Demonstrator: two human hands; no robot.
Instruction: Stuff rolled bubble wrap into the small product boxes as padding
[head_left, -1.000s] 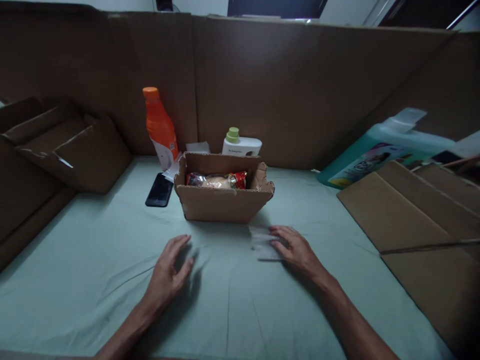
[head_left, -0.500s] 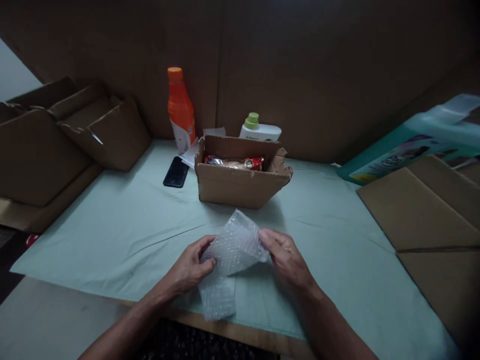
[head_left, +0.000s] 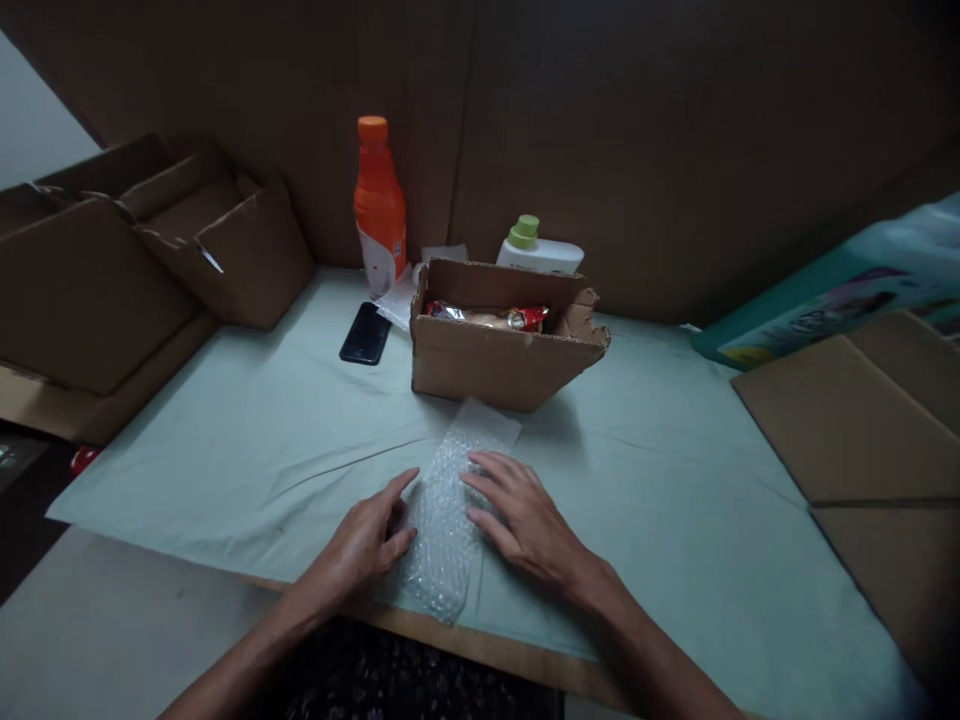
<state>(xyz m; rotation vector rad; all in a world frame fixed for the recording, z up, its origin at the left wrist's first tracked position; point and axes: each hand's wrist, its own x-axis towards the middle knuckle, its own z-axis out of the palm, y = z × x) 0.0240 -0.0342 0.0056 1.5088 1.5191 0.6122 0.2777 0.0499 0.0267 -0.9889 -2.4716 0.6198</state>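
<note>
Bubble wrap (head_left: 450, 510) lies flat on the pale green cloth (head_left: 247, 450) in the head view, a long strip running from the near table edge toward the open cardboard box (head_left: 499, 365) and ending just short of it. The left hand (head_left: 364, 545) rests at the strip's left edge, fingers loosely spread and touching it, gripping nothing. The right hand (head_left: 521, 520) presses down on the strip's right side, palm down with fingers flat and splayed, also closed on nothing.

The box stands with its flaps up; inside lies a clear packet (head_left: 487, 318) with red ends and something pale in it, stretched along the back wall. Behind the box a white bottle with a green cap (head_left: 536, 248) lies on its side, and to the left an orange bottle (head_left: 379, 205) stands upright against the cardboard wall. A black phone (head_left: 366, 333) lies flat just left of the box. Folded cardboard boxes (head_left: 150, 250) are stacked at far left, flat cardboard sheets (head_left: 862, 420) lie at right, and a teal jug (head_left: 840, 290) lies tilted behind them.
</note>
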